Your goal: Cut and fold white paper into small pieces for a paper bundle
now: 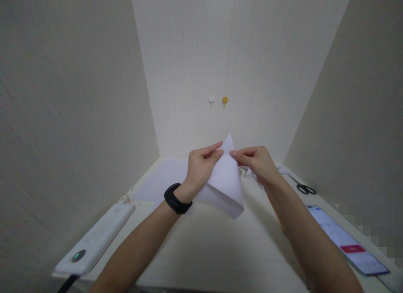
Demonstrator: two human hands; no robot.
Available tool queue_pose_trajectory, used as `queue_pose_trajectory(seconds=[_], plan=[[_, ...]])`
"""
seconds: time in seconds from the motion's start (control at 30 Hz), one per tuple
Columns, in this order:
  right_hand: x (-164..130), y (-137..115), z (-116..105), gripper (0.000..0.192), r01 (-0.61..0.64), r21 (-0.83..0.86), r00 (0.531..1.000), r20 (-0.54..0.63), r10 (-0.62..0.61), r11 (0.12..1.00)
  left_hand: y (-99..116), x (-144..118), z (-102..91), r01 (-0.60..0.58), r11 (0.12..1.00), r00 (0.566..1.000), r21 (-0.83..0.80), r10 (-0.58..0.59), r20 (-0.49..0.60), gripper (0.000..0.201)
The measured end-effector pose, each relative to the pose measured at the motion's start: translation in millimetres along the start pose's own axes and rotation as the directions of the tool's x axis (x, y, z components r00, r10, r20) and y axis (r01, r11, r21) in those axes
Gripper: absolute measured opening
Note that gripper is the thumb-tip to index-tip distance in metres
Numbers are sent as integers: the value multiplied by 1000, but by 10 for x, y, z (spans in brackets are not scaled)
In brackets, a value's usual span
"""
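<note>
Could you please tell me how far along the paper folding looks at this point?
Done: the paper already carries folds and comes to a point at the top. In hand: the left hand and right hand pinch it near that tip, above the desk. Left: it makes no recognisable figure yet; the scissors lie aside.

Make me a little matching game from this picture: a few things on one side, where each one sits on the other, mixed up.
Things:
1. folded white paper sheet
2. black-handled metal scissors
3. flat smartphone with lit screen
4. long white plastic device with green light

Places:
A. near left edge of the pale desk
B. near right edge, closest to the camera
C. held above the desk by left hand and right hand
D. far right, beside the wall

Pairs: 1-C, 2-D, 3-B, 4-A
</note>
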State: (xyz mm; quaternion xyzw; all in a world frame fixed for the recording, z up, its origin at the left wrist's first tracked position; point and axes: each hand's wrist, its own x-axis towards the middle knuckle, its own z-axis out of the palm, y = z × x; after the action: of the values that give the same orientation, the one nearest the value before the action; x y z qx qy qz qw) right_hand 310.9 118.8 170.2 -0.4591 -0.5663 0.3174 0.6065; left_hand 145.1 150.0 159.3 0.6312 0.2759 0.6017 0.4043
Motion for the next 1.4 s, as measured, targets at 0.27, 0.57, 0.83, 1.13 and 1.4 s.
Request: queue_pose_trajectory(seconds=[0.27, 0.57, 0.83, 1.13, 1.4], plan=[[-6, 29, 29, 46, 51, -26, 999, -19, -51, 998, -4, 19, -2, -30, 999, 1000, -14, 30, -2, 28], [-28, 8, -5, 44, 96, -131, 995, -27, -101, 987, 6, 18, 10, 87, 983, 996, -162, -82, 33, 39], [-20, 16, 25, 48, 54, -85, 999, -3, -54, 995, 29, 30, 13, 81, 984, 992, -162, -95, -82, 24], [-21, 60, 60, 46, 68, -114, 997, -38, -73, 991, 41, 65, 0, 72, 974, 988, -215, -100, -121, 23], [-47, 63, 60, 48, 112, -149, 991, -62, -122, 983, 85, 98, -43, 144, 961, 985, -236, -163, -63, 29]])
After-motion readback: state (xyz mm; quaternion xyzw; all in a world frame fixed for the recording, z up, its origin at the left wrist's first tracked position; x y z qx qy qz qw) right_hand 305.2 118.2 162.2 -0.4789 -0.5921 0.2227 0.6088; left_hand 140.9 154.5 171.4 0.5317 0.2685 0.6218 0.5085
